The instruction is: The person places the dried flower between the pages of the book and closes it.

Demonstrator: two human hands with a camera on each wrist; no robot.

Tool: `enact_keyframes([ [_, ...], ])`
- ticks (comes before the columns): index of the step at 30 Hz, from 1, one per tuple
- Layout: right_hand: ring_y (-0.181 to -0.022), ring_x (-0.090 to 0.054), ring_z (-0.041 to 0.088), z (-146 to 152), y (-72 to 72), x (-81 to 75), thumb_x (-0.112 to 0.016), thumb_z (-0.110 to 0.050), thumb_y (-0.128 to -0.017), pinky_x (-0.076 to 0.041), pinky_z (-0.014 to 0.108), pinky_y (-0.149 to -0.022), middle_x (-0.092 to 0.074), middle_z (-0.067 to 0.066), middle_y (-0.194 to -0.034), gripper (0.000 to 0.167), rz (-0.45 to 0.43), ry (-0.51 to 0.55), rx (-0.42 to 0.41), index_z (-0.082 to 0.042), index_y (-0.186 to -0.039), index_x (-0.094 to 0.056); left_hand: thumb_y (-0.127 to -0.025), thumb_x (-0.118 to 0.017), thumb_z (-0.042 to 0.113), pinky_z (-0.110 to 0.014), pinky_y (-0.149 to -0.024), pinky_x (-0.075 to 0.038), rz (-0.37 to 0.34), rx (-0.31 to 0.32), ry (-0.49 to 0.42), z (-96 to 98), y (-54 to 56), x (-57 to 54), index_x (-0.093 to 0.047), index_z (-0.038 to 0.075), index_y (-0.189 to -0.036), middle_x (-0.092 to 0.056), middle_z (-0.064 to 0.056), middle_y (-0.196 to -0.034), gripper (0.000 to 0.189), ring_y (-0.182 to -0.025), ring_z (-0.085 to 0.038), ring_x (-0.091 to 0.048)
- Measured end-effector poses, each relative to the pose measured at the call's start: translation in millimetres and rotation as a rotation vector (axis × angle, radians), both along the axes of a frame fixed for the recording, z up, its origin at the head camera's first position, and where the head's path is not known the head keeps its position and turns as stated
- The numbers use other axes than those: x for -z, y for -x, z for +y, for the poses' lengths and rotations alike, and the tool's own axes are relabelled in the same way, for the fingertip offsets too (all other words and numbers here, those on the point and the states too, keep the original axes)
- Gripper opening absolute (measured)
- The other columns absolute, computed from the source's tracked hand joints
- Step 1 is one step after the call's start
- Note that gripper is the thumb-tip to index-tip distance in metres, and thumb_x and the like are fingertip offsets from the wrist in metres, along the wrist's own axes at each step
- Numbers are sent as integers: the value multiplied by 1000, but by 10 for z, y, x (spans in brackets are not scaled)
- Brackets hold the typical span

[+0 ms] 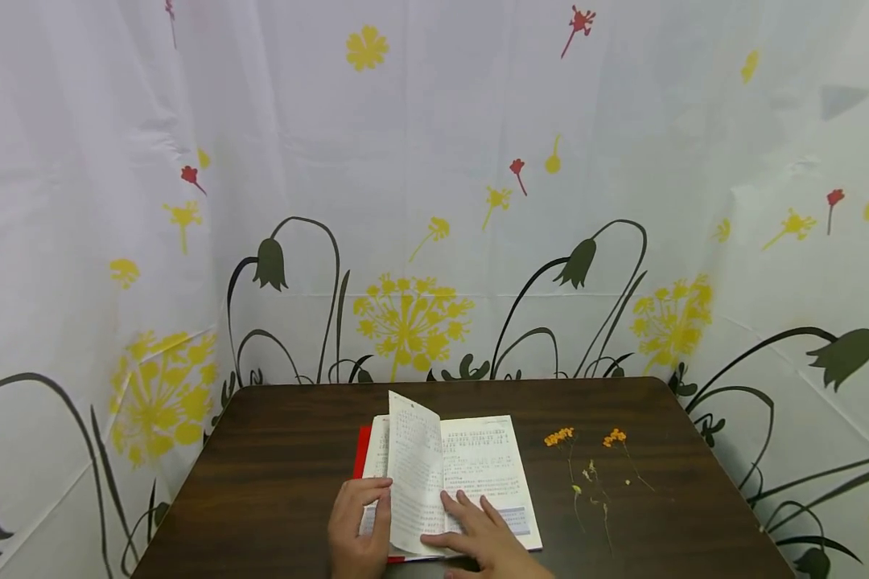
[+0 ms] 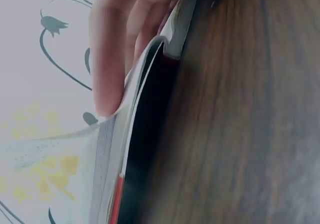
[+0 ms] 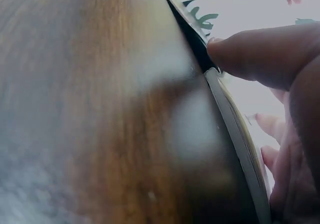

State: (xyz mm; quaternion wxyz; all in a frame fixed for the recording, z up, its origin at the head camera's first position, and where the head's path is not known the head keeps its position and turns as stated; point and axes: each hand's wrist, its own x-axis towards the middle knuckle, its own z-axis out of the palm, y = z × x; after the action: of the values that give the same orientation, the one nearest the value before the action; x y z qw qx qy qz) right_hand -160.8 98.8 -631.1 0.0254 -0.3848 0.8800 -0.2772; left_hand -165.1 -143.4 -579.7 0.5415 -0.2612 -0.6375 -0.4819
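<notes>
Sprigs lie well apart from the open book: one orange-headed sprig at its 2 o'clock, a second orange-headed sprig farther out between 2 and 3, a thin pale sprig and a green-tipped stem at 3. A raised page stands up from the spine and leans toward 11, hiding much of the left-hand leaf. A red strip shows beneath the book between 9 and 10. The left hand, at 8, touches the leaf beside the raised page, its fingers relaxed. Between 4 and 5, the right hand rests with fingers spread over the lower print, reaching the raised page's foot.

The book sits on the dark wood-grain counter, right of the middle of its near edge, and pale blurred reflections show on the surface in the right wrist view. A white curtain printed with yellow seed heads, red sprigs and grey-green bellflowers hangs at 12 and wraps around toward 9 and 3.
</notes>
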Motion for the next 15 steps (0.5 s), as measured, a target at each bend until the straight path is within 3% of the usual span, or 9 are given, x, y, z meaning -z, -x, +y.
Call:
enact_keyframes([
  [4,-164,-32,48,30,8,-42,-64,-52,-106,-23,82,-121,-35,10,-179,38,-99,62,-22,-55,-144,-64,-92,-71,-6,-19,-86,-52,101,-105,-1,-27,44,24,-73,-5,-80,-73,-16,-82,13,-78,-25,-65],
  [7,-164,-31,48,45,17,-15,-64,-50,-107,-21,83,-120,-34,10,-180,36,-112,75,-35,-57,-142,-64,-96,-73,1,-25,-78,-53,134,-96,91,-46,81,119,-75,-4,-81,-73,-15,-81,15,-76,-26,-65],
  [8,-164,-31,48,49,19,-4,-64,-50,-107,-22,83,-120,-34,10,-180,36,-104,73,-38,-57,-143,-63,-98,-74,4,-26,-80,-55,104,-82,146,-45,84,157,-77,-2,-86,-74,-13,-85,14,-78,-26,-68],
  [10,-165,-30,48,56,19,12,-64,-50,-107,-21,83,-120,-33,10,-180,38,-110,79,-42,-57,-144,-62,-102,-74,15,-26,-90,-58,-52,-36,282,-37,68,231,-80,3,-105,-79,-10,-101,14,-93,-27,-74],
  [12,-165,-29,48,66,19,28,-65,-49,-107,-21,82,-121,-34,10,-180,40,-120,103,-42,-54,-146,-61,-106,-72,29,-32,-107,-57,-308,6,443,-24,32,306,-75,11,-130,-78,-6,-128,30,-120,-30,-74],
  [15,-165,-30,46,85,25,49,-68,-46,-106,-19,77,-126,-40,8,-176,44,-163,168,-34,-44,-149,-58,-108,-66,47,-54,-125,-44,-687,80,692,-17,-15,431,-61,22,-155,-58,-4,-164,54,-155,-36,-51],
])
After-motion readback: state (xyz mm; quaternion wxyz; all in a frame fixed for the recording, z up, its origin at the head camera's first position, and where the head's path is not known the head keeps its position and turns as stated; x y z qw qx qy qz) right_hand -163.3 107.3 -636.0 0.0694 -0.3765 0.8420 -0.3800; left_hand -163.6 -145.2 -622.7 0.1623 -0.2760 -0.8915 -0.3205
